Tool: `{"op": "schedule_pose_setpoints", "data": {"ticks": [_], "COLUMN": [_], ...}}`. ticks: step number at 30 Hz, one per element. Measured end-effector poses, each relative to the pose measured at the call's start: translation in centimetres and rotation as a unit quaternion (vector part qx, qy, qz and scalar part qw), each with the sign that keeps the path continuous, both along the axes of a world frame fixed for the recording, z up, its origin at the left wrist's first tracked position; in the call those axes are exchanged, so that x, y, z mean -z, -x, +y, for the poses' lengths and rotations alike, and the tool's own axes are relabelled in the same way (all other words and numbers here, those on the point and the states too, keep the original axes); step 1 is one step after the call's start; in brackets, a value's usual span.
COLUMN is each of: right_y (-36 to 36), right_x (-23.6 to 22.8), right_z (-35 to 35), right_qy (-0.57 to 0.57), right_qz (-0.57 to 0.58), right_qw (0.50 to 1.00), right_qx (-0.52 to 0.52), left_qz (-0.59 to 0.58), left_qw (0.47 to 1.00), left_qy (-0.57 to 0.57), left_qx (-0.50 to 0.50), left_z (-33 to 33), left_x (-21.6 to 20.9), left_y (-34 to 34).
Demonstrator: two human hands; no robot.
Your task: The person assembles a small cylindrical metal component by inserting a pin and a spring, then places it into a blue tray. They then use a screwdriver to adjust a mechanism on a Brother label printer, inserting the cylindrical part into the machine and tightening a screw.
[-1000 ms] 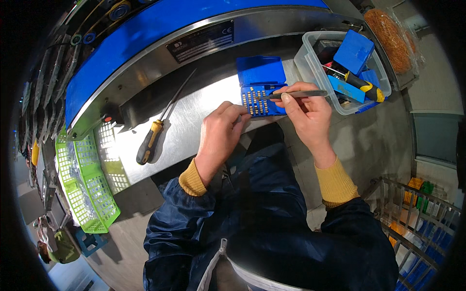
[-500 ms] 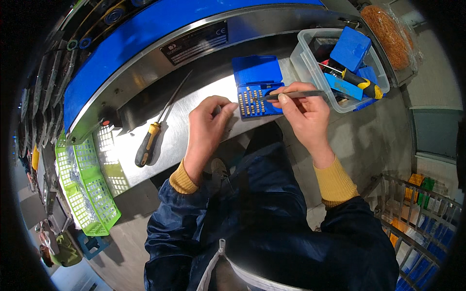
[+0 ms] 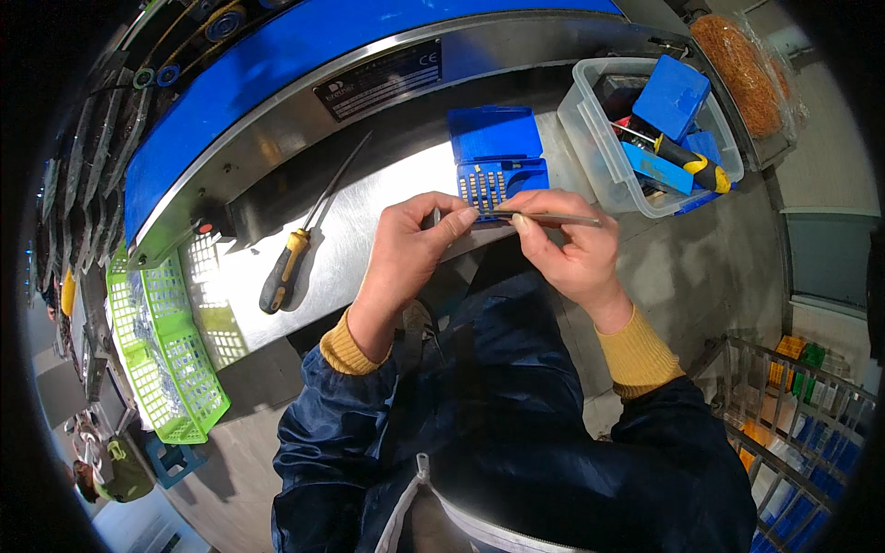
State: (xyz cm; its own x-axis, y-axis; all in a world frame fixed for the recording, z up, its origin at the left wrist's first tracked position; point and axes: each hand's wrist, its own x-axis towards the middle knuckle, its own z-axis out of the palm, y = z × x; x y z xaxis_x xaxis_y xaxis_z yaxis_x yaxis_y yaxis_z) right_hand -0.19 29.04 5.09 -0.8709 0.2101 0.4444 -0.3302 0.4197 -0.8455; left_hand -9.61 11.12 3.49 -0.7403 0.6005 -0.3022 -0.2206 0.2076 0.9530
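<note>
A small blue plastic case (image 3: 498, 135) lies with its lid back on the metal surface. Rows of tiny brass-coloured blocks (image 3: 481, 184) stand in its tray. My right hand (image 3: 573, 247) pinches a pair of thin dark metal tweezers (image 3: 562, 219), their tip pointing left. My left hand (image 3: 412, 247) is closed in front of the case, thumb and forefinger pressed together at the tweezers' tip. Whatever sits between those fingertips is too small and hidden to make out. Both hands partly cover the case's near edge.
Left on the metal ledge (image 3: 346, 256) lies a yellow-and-black screwdriver (image 3: 288, 269). A clear plastic bin (image 3: 604, 152) of blue boxes and tools stands at right. Green perforated baskets (image 3: 175, 359) sit at far left. A wire cart (image 3: 774, 442) with coloured boxes is at lower right.
My right hand has drawn the tweezers from over the tray toward me, down to my left fingertips. The left hand has shifted slightly right, and the two hands now meet.
</note>
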Motion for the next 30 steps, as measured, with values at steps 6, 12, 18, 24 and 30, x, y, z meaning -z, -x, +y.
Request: {"op": "schedule_pose_setpoints", "data": {"ticks": [6, 12, 18, 24, 30], "right_y": [0.1, -0.2, -0.3, -0.2, 0.0], "right_x": [-0.2, -0.1, 0.2, 0.4, 0.5], "right_z": [0.3, 0.9, 1.1, 1.1, 1.2], "right_qy": [-0.046, 0.016, 0.037, 0.065, 0.073], "right_qz": [0.036, 0.01, -0.001, 0.005, 0.006], "right_qw": [0.997, 1.0, 0.999, 0.998, 0.997], "right_qx": [-0.041, -0.013, 0.017, 0.019, 0.027], "left_qz": [0.018, 0.342, 0.45, 0.509, 0.512], "left_qw": [0.999, 0.938, 0.893, 0.859, 0.854], "left_qy": [-0.022, 0.022, 0.022, 0.056, 0.09], "left_qx": [-0.028, -0.042, -0.019, 0.001, 0.024], "left_z": [-0.4, -0.7, 0.0, 0.2, 0.1], "left_x": [0.6, 1.8, 3.0, 3.0, 2.3], "left_y": [-0.3, -1.6, -1.4, -1.2, -1.0]}}
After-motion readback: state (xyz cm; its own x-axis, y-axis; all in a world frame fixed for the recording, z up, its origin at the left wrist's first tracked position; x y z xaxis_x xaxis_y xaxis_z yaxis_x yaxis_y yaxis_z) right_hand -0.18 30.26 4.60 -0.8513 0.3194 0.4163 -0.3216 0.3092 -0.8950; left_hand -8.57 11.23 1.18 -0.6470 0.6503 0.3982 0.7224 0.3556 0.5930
